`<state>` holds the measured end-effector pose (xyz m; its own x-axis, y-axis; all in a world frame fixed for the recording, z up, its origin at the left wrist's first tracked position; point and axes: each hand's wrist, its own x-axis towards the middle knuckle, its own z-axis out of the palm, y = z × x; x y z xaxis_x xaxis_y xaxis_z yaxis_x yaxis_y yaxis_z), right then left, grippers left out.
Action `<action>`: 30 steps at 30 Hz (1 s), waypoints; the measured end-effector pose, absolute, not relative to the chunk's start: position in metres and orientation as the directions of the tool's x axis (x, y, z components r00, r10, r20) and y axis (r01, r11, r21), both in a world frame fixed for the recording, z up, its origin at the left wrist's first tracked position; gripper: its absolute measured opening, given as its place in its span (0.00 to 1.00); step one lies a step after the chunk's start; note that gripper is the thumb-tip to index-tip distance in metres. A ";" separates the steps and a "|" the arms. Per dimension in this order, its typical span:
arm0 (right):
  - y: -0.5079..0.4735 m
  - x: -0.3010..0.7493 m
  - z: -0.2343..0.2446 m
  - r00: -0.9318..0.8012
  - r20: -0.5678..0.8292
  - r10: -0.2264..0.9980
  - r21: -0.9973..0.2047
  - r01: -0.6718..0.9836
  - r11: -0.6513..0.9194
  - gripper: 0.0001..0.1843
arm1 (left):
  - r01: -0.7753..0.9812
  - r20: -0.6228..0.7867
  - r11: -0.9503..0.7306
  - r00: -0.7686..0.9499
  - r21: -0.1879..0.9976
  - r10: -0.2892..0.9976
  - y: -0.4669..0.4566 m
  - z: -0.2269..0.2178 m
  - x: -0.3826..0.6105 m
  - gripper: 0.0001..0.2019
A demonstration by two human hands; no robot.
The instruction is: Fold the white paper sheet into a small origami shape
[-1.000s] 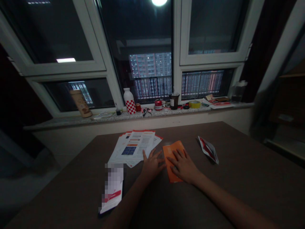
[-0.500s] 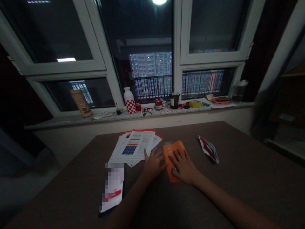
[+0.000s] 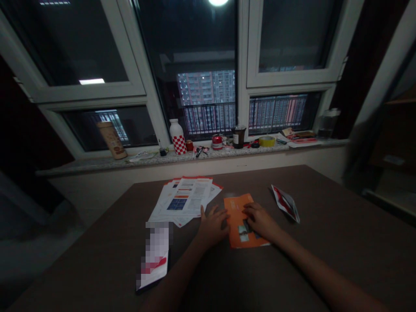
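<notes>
An orange printed leaflet (image 3: pixel 236 216) with small pictures lies on the table in front of me. My left hand (image 3: pixel 212 226) rests at its left edge, thumb apart and fingers stretched toward the paper. Across the leaflet's right part lies my right hand (image 3: pixel 260 222), its fingers slightly bent and their tips on the sheet. It covers part of the pictures and the right edge. Just beyond my left hand is a fanned stack of printed sheets (image 3: pixel 190 197) with orange edges.
A folded red-and-white paper packet (image 3: pixel 285 203) stands on the brown table (image 3: pixel 325 242) at right. Left of my forearm lies a dark-edged flat item (image 3: pixel 154 271), partly blurred out. Behind, the windowsill (image 3: pixel 146 161) holds a checkered bottle (image 3: pixel 178 138), a cup and yellow tape (image 3: pixel 267 141).
My right hand has slid right across the leaflet, its fingers drawing closer together. More of the leaflet shows now, including pictures and its lower right part. My left hand has barely moved.
</notes>
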<state>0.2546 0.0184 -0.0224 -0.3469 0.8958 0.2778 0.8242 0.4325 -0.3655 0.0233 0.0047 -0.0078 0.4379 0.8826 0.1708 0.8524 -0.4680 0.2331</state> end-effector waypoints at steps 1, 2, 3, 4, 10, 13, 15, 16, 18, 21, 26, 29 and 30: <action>0.019 0.256 -0.024 -0.358 0.286 0.889 -0.365 0.817 0.446 0.21 | 0.850 0.166 -0.472 0.444 0.233 0.881 0.004 -0.007 0.023 0.17; 0.019 0.258 -0.025 -0.370 0.294 0.881 -0.355 0.814 0.460 0.21 | 0.848 0.160 -0.477 0.451 0.232 0.878 0.004 -0.007 0.022 0.18; 0.019 0.258 -0.027 -0.382 0.299 0.874 -0.341 0.813 0.472 0.22 | 0.846 0.153 -0.482 0.457 0.229 0.876 0.005 -0.007 0.020 0.20; 0.019 0.259 -0.028 -0.394 0.299 0.869 -0.324 0.815 0.481 0.23 | 0.845 0.148 -0.484 0.462 0.226 0.875 0.005 -0.007 0.019 0.21; 0.020 0.261 -0.032 -0.376 0.289 0.880 -0.315 0.831 0.459 0.26 | 0.831 0.171 -0.509 0.481 0.225 0.860 0.005 -0.008 0.017 0.21; 0.020 0.264 -0.029 -0.239 0.333 0.912 -0.335 0.874 0.352 0.25 | 0.832 0.158 -0.509 0.484 0.222 0.861 0.006 -0.008 0.017 0.21; 0.020 0.267 -0.026 -0.165 0.324 0.932 -0.322 0.907 0.273 0.25 | 0.832 0.153 -0.508 0.485 0.222 0.861 0.006 -0.008 0.017 0.21; 0.019 0.269 -0.025 -0.152 0.310 0.938 -0.310 0.917 0.251 0.24 | 0.833 0.150 -0.506 0.484 0.224 0.862 0.006 -0.008 0.017 0.21; 0.018 0.271 -0.024 -0.146 0.277 0.950 -0.282 0.933 0.225 0.24 | 0.834 0.147 -0.503 0.482 0.226 0.864 0.006 -0.008 0.017 0.21; 0.018 0.271 -0.025 -0.158 0.263 0.952 -0.248 0.942 0.225 0.26 | 0.831 0.158 -0.507 0.482 0.230 0.862 0.005 -0.008 0.017 0.21; 0.020 0.271 -0.029 -0.240 0.247 0.939 -0.237 0.925 0.299 0.28 | 0.826 0.172 -0.517 0.488 0.226 0.855 0.004 -0.008 0.017 0.20; 0.021 0.271 -0.031 -0.247 0.231 0.941 -0.228 0.927 0.299 0.28 | 0.829 0.162 -0.516 0.490 0.215 0.856 0.004 -0.009 0.017 0.20; 0.021 0.271 -0.032 -0.246 0.226 0.943 -0.222 0.929 0.296 0.28 | 0.829 0.162 -0.517 0.492 0.214 0.856 0.005 -0.009 0.017 0.21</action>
<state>0.2714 0.0215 -0.0320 -0.2461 0.9426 0.2255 0.9292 0.2957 -0.2219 0.0173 0.0047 -0.0088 0.4917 0.8557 0.1616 0.8291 -0.5167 0.2137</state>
